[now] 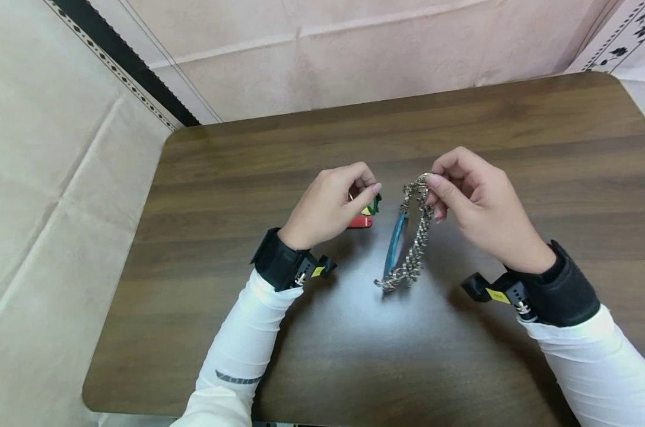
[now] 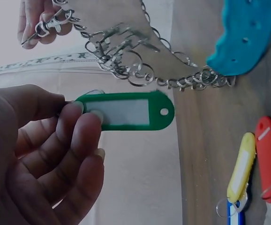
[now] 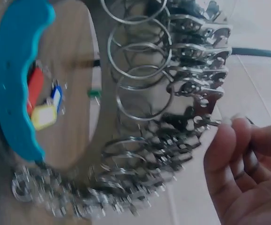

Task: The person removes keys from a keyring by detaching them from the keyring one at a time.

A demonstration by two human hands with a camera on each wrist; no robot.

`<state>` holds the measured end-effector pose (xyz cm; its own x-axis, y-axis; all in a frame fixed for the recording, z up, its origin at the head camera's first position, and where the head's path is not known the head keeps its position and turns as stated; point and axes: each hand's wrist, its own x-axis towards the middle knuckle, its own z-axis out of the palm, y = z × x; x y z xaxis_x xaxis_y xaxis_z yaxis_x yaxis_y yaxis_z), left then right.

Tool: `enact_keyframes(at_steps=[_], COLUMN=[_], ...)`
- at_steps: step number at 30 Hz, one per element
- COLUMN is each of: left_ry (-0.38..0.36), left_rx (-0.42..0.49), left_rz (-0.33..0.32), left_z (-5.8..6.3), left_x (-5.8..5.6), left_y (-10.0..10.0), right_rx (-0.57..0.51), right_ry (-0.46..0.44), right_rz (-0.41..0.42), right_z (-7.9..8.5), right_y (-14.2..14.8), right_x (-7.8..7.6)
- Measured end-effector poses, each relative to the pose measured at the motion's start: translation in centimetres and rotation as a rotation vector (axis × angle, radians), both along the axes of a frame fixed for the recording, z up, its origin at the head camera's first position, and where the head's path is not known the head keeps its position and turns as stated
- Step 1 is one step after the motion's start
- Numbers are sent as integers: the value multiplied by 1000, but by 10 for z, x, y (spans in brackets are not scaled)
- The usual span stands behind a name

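Observation:
My left hand (image 1: 327, 204) pinches a green key tag (image 2: 126, 123) with a pale label window between thumb and fingers. To its right, my right hand (image 1: 482, 207) holds up a large key ring holder (image 1: 419, 240) strung with many small metal snap clips and split rings. In the right wrist view, its fingertips pinch one of those clips (image 3: 208, 121). A wavy blue handle (image 3: 11, 79) forms one side of the holder. The holder hangs at a slant above the table, apart from the green tag.
A red key tag (image 2: 269, 161), a yellow key tag (image 2: 241, 168) and a blue key tag (image 2: 235, 218) lie together on the brown wooden table (image 1: 221, 237), partly behind my left hand in the head view. Pale cloth (image 1: 354, 53) hangs beyond the table's far edge.

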<state>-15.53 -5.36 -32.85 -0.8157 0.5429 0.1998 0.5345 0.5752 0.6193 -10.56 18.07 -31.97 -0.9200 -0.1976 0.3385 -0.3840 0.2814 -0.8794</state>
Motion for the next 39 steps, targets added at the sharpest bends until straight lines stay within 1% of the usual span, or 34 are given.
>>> enact_keyframes(at_steps=[3, 8, 11, 15, 19, 24, 28, 32, 36, 39], left_ry=[-33, -74, -83, -108, -136, -155, -193, -206, -216, -228], left_rx=[-22, -57, -74, -94, -119, -180, -220, -255, -246, -219], left_rz=[-4, -8, -11, -31, -56, -74, -93, -101, -89, -81], left_z=[-2, -5, -8, -14, -19, -23, -26, -28, -32, -36], left_x=[-2, -3, -4, -4, -5, -4, -4, -5, -5, -6], left_y=[1, 2, 2, 5, 8, 13, 16, 19, 20, 21], right_rx=[53, 133, 163, 196, 199, 170, 152, 132, 98, 114], right_ry=[21, 83, 98, 95, 69, 19, -16, -24, -41, -70], right_rz=[-13, -49, -90, -142, -185, -233, -259, -280, -304, -320], right_z=[2, 3, 0, -7, -16, -26, -32, -36, -42, -49], right_y=[10, 23, 31, 43, 55, 70, 80, 88, 98, 106], right_x=[-1, -1, -1, -1, -3, -6, -10, -14, -19, -23])
